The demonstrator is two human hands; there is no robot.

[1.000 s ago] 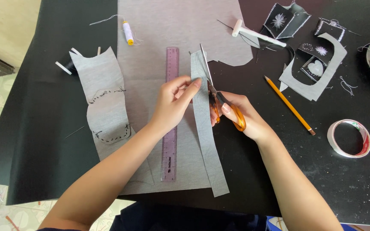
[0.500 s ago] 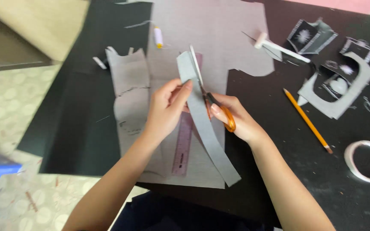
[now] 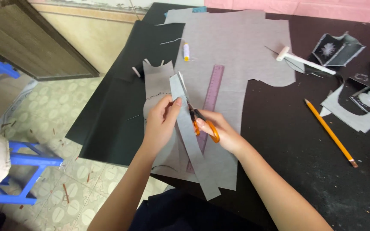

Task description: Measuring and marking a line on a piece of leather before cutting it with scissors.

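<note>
our left hand [image 3: 159,128] pinches the long narrow strip of grey fabric [image 3: 192,141] between thumb and fingertips near its upper end, holding it lifted over the large grey fabric sheet [image 3: 236,51] on the black table [image 3: 287,141]. our right hand [image 3: 221,134] is closed around the orange-handled scissors [image 3: 200,119], whose blades stand against the strip's right edge just beside our left thumb. a translucent purple plastic ruler [image 3: 210,96] lies on the sheet under the strip, a yellow pencil [image 3: 330,132] lies well apart to the right, and a small white thread spool [image 3: 186,51] rests near the sheet's top left.
</note>
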